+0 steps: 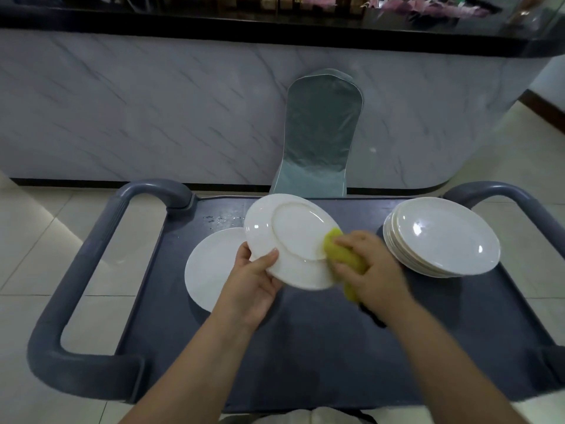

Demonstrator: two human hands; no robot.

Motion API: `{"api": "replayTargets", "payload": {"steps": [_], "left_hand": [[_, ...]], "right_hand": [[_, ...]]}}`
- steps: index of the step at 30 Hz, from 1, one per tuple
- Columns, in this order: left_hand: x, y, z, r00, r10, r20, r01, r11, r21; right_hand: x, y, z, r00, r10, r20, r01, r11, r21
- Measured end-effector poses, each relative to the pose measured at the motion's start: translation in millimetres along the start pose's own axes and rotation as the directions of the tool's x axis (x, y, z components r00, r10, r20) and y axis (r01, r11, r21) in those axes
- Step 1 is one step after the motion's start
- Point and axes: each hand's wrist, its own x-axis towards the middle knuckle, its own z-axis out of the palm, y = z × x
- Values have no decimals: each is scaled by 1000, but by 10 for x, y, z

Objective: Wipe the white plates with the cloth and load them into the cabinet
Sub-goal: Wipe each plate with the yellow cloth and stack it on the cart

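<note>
My left hand (253, 281) grips the near edge of a white plate (290, 237), held tilted above the grey cart top (305, 347) with its underside and foot ring facing me. My right hand (371, 267) holds a yellow cloth (339, 252) bunched against the plate's right rim. Another white plate (211, 267) lies flat on the cart beneath and to the left. A stack of several white plates (443, 237) stands on the cart at the right.
The cart has thick grey handles at the left (79, 270) and right (519, 206). A covered chair back (321, 133) stands behind the cart against a marble-patterned counter (153, 102). Water drops (223, 220) lie on the cart's far edge.
</note>
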Motion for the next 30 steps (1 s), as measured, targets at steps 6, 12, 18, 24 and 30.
{"api": "replayTargets", "payload": {"steps": [6,12,18,24,30], "left_hand": [[194,-68,18,994,-4,-106,0,999,-35],[191,-134,80,995,-52,-82,49,998,-34],[174,-32,48,999,-23,-47,16,989,-144],[197,-70,82,997,-63,-42,61,997,-57],[81,280,-136,976,-17,219,-39,967,250]], "right_hand": [[-232,-142,385,996,-86,-5,86,994,-66],[-285,-338,427,970,-243,0,243,967,-82],[-187,58,146,995,43,-89,-50,996,-80],[-205,-395,511,924,-379,49,382,917,-111],[54,294,-132,994,106,-4,-104,979,175]]}}
